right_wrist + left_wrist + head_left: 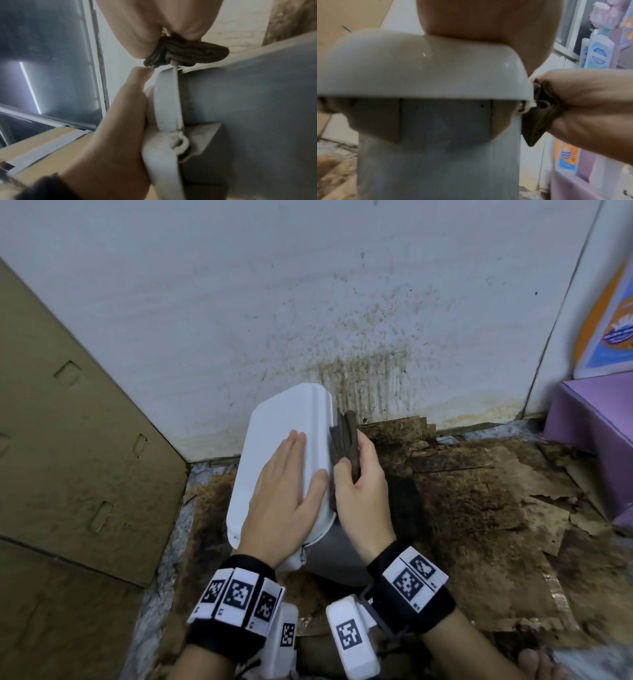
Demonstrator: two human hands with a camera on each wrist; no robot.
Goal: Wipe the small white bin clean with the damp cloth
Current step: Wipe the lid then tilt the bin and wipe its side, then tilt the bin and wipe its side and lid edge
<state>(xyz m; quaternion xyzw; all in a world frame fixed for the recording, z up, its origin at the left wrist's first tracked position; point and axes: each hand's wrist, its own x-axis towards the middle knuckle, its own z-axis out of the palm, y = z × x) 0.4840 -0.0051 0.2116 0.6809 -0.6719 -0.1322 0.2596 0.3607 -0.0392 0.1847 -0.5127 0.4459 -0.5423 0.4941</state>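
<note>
A small white bin (274, 440) with a shut white lid and grey body (436, 155) stands on the floor against the wall. My left hand (284, 487) lies flat on the lid, fingers straight, pressing down. My right hand (359, 477) grips a folded dark brown cloth (344, 443) and holds it against the lid's right edge. In the left wrist view the cloth (539, 115) sits bunched in the right hand at the lid's rim. In the right wrist view the cloth (187, 55) touches the lid's edge (167, 102), beside the left hand (116, 135).
Stained, torn brown cardboard (479, 508) covers the floor to the right of the bin. A cardboard sheet (68, 440) leans at the left. The white wall (308, 302) behind is spattered with dark marks. A purple box (596, 426) stands at the far right.
</note>
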